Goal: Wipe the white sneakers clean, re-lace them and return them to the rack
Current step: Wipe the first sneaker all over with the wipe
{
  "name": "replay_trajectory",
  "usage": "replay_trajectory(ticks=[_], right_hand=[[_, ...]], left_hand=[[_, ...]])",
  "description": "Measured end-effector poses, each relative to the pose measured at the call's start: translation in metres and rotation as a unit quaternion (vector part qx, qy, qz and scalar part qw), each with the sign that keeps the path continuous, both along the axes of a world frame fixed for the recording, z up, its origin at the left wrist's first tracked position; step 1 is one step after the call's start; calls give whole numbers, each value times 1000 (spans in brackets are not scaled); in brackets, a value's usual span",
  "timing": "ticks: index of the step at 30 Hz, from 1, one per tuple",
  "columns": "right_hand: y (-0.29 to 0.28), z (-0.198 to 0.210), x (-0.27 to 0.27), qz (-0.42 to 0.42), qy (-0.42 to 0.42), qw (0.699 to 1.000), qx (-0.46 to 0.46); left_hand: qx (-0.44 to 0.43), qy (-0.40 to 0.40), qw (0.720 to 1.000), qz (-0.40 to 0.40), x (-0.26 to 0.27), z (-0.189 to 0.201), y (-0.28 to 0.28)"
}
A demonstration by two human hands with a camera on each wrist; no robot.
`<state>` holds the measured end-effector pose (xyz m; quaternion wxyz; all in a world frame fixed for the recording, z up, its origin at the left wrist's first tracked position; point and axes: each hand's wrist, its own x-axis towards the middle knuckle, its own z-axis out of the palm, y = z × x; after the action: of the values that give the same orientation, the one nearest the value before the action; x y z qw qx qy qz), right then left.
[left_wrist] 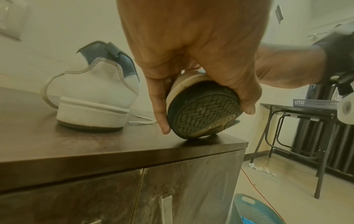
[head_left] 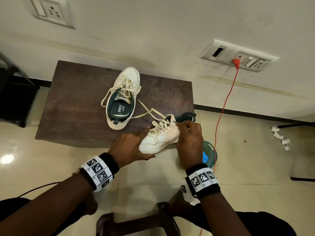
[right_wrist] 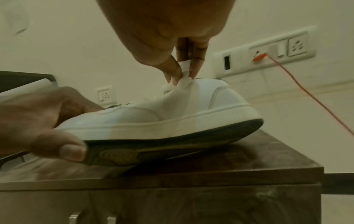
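Two white sneakers are on a dark wooden cabinet top (head_left: 76, 103). One sneaker (head_left: 121, 99) stands upright in the middle, laces loose. The other sneaker (head_left: 160, 138) is tilted at the front right edge, with its sole (left_wrist: 203, 115) lifted toward me. My left hand (head_left: 144, 143) grips its toe, thumb under the sole and fingers over the top. My right hand (right_wrist: 182, 77) pinches a small white tissue (right_wrist: 184, 64) and presses it on the upper near the collar. This sneaker's lace (head_left: 150, 111) trails loose across the cabinet top.
A blue-green basket (head_left: 210, 154) sits on the floor beside the cabinet's right end. A red cord (head_left: 225, 103) hangs from the wall socket (head_left: 238, 56). Crumpled tissues (head_left: 281, 138) lie on the floor at the right. A brown stool (head_left: 136, 222) is right below me.
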<state>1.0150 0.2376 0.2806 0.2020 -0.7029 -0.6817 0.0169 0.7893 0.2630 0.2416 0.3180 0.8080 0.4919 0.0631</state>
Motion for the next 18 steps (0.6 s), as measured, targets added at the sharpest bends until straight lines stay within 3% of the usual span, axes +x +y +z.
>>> replay_trajectory(ticks=[5, 9, 12, 15, 18], right_hand=[[-11, -6, -21, -38, 32, 999, 10], [-42, -20, -54, 58, 98, 993, -11], [-40, -20, -39, 126, 71, 989, -12], [-18, -13, -2, 48, 55, 997, 37], [-3, -12, 20, -55, 125, 988, 68]], left_hand=[[-1, -7, 1000, 5, -1, 3, 1], [-12, -33, 999, 16, -3, 3, 3], [-12, -49, 998, 21, -5, 3, 3], [-7, -67, 997, 29, -6, 3, 4], [-18, -76, 997, 27, -6, 3, 7]])
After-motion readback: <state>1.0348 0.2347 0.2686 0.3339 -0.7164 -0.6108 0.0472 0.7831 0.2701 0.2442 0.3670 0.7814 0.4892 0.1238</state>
